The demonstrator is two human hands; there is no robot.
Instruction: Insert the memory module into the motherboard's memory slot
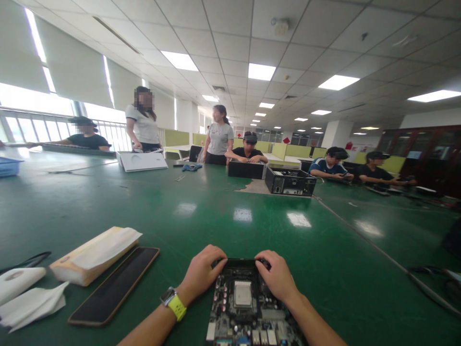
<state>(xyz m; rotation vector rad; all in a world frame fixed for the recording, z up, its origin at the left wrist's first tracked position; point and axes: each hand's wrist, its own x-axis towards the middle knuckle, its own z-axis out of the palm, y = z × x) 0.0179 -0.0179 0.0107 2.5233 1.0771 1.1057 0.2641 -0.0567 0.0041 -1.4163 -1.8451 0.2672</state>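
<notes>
A motherboard (226, 315) lies on the green table close to me, with a square silver processor (243, 294) in its middle. Across its far side runs a thin dark strip that looks like a memory module (240, 262). My left hand (203, 269) has its thumb and fingers pinched at the left end of this strip. At the right end, my right hand (276, 275) pinches it in the same way. Whether the strip is seated in a slot cannot be made out. A watch with a yellow-green band (175, 303) is on my left wrist.
To my left lie a phone (115, 286), a tissue pack (93, 254), a crumpled tissue (34, 305) and a white device (21, 283). An opened black computer case (290, 182) stands farther back. Cables (432, 288) lie at right. Several people are around the table.
</notes>
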